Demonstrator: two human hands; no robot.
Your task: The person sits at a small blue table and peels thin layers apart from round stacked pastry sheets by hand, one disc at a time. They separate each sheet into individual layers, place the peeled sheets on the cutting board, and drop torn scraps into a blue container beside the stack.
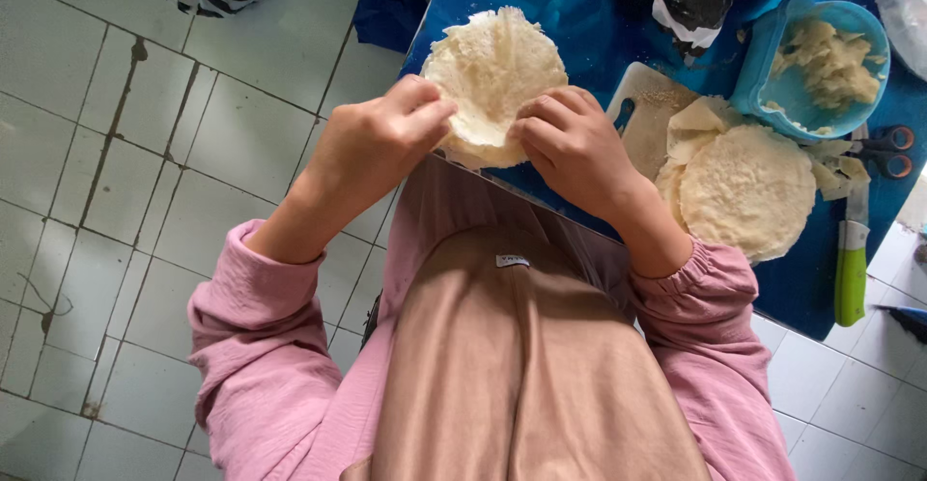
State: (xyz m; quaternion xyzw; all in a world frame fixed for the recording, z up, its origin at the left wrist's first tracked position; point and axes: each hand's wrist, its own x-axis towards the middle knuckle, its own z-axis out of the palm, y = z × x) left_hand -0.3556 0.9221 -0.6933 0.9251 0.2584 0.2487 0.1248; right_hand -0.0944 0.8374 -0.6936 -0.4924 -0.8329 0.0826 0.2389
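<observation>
Wrapper stack on board, tub behind.

Person, seen from above by the head camera. Upper garment: loose pink top of light, slightly crinkled fabric with long sleeves. Left sleeve, at 8 o'clock in the view, is pushed up the forearm and bunched into soft folds. Right sleeve, at 4 o'clock, ends in a gathered, elasticated cuff with small pleats. Front garment: smooth tan-beige cloth panel at 6 o'clock, falling in long vertical folds, with a small white sewn-on label near its upper edge. Both forearms bare below the sleeves.
</observation>
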